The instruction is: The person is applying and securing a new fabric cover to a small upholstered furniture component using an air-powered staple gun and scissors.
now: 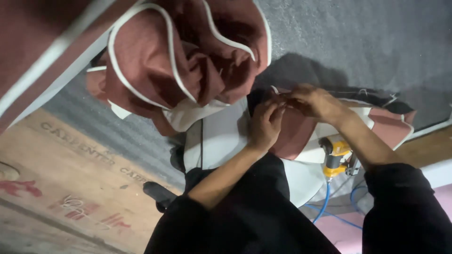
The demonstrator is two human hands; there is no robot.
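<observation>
The person is wearing a black long-sleeved top, its sleeves pushed up toward the elbows and bunching there in soft folds, so both forearms are showing bare below the cuffs. The cloth is plain and dark, with no stripe, print or button showing on it. The left hand (264,126) and the right hand (314,101) are both bare, wearing no gloves. The fingers (275,110) are showing no rings, and neither wrist is carrying a watch or band.
</observation>
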